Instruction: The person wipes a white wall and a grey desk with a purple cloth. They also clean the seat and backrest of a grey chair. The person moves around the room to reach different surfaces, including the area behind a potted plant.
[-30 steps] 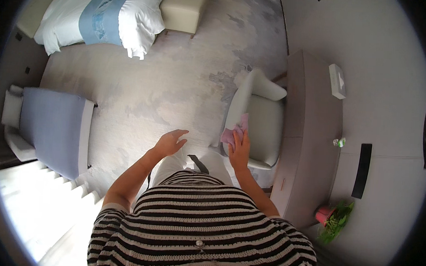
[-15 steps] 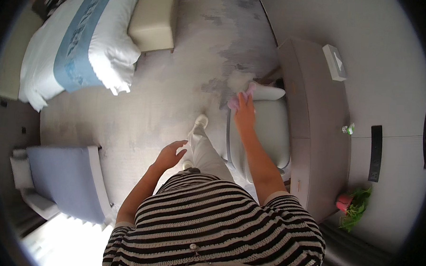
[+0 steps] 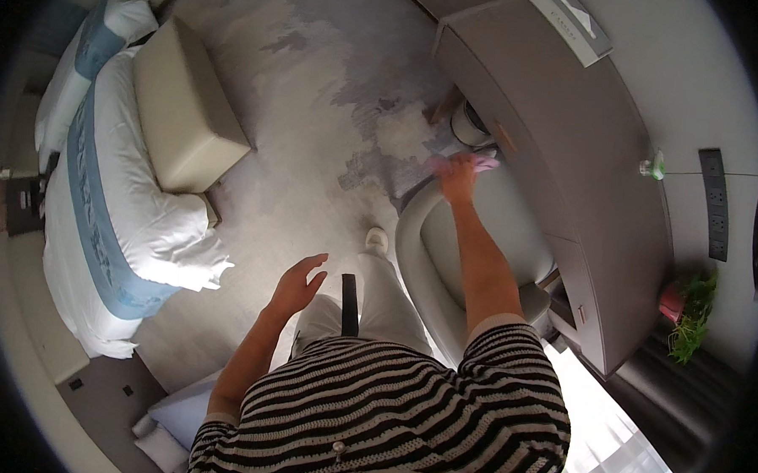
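My right hand (image 3: pixel 459 182) is closed on a crumpled pink cloth (image 3: pixel 485 162), reaching out over the far part of a light grey armchair (image 3: pixel 455 244). Some of the cloth sticks out on both sides of my fingers. Whether it presses on the chair's edge I cannot tell. In front of my body, to the left, my left hand (image 3: pixel 295 288) hangs in the air with its fingers apart and nothing in it.
To the right runs a long grey-brown desk (image 3: pixel 561 126) bearing a tissue box (image 3: pixel 574 25). A waste bin (image 3: pixel 468 126) stands by it beyond the chair. A potted plant (image 3: pixel 689 313) is at the right. A beige bench (image 3: pixel 186 101) adjoins the bed (image 3: pixel 146 252) at left.
My view has turned to the right, and the chair shows more fully, with the bin now visible beyond it. My right hand has shifted along the chair with the cloth. The left stays open.
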`<state>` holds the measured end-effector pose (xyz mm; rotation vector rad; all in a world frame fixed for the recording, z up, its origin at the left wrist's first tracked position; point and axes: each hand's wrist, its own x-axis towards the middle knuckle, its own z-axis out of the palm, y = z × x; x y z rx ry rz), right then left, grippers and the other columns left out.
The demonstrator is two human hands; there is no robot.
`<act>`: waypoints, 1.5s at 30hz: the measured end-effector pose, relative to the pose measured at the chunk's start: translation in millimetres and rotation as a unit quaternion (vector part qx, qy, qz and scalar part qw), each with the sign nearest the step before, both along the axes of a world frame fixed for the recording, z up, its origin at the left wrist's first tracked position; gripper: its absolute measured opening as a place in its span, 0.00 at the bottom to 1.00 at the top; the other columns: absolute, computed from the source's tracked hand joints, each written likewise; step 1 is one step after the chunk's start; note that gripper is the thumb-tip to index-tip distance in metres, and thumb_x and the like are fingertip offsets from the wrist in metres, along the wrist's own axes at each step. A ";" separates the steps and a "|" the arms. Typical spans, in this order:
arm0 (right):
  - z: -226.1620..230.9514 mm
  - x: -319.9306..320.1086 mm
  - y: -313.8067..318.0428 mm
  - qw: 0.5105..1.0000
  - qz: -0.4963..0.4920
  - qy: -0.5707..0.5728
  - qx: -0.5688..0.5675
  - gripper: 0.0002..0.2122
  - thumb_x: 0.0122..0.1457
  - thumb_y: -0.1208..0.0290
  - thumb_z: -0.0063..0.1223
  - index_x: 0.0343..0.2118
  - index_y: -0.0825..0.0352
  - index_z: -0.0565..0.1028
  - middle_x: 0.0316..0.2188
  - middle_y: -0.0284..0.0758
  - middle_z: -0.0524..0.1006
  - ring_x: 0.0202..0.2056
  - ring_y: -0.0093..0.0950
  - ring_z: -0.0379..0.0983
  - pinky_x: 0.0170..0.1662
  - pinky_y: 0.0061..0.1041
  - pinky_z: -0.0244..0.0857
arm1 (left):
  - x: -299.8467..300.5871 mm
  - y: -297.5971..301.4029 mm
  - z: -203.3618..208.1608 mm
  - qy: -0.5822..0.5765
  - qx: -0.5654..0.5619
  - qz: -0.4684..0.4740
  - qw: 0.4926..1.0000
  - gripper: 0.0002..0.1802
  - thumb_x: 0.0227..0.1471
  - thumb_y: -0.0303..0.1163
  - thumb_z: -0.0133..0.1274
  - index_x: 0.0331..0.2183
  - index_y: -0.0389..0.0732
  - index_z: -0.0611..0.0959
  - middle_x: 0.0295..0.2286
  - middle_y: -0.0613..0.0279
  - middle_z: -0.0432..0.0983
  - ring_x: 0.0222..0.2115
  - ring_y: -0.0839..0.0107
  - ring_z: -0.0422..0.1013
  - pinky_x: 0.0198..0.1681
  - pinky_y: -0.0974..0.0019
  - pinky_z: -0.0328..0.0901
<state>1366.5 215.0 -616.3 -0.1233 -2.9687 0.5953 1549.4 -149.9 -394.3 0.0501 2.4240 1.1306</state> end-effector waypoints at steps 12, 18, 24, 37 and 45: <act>31.2 10.7 -53.6 0.874 -0.403 -0.118 -0.246 0.34 0.56 0.64 0.47 0.62 0.65 0.45 0.50 0.55 0.67 0.50 0.54 0.64 0.52 0.44 0.58 | -97.4 -28.3 -49.2 -0.054 0.052 -0.203 0.976 0.20 0.53 0.33 0.51 0.49 0.40 0.73 0.43 0.53 0.74 0.43 0.60 0.71 0.48 0.62 0.64; 135.7 99.3 -104.6 0.883 -0.273 -0.240 -0.297 0.25 0.59 0.52 0.41 0.53 0.67 0.64 0.43 0.53 0.72 0.47 0.52 0.66 0.52 0.42 0.59 | -199.0 25.8 -48.8 -0.062 0.115 -0.314 0.940 0.19 0.54 0.32 0.51 0.48 0.39 0.74 0.44 0.54 0.74 0.44 0.62 0.71 0.46 0.63 0.65; 227.2 170.6 -150.2 0.941 -0.279 -0.165 -0.095 0.20 0.56 0.55 0.46 0.48 0.62 0.70 0.40 0.41 0.74 0.45 0.40 0.70 0.49 0.40 0.62 | -213.7 106.8 -29.1 0.018 0.205 -0.429 0.880 0.17 0.53 0.32 0.51 0.45 0.37 0.75 0.41 0.54 0.76 0.43 0.60 0.72 0.45 0.63 0.66; 188.4 388.2 -39.9 0.862 -0.484 -0.100 0.114 0.17 0.54 0.70 0.46 0.48 0.56 0.73 0.40 0.39 0.75 0.47 0.39 0.67 0.53 0.37 0.57 | -149.5 174.5 -40.5 0.110 0.068 -0.589 0.798 0.20 0.54 0.44 0.49 0.38 0.37 0.80 0.33 0.52 0.77 0.37 0.53 0.71 0.48 0.55 0.62; 129.6 407.0 73.8 0.741 -0.558 -0.328 -0.177 0.29 0.57 0.59 0.44 0.61 0.57 0.51 0.47 0.54 0.68 0.45 0.51 0.70 0.48 0.46 0.64 | -131.7 187.4 -45.9 0.202 -0.042 -0.517 0.831 0.24 0.53 0.44 0.51 0.46 0.37 0.75 0.51 0.51 0.66 0.55 0.50 0.58 0.55 0.49 0.54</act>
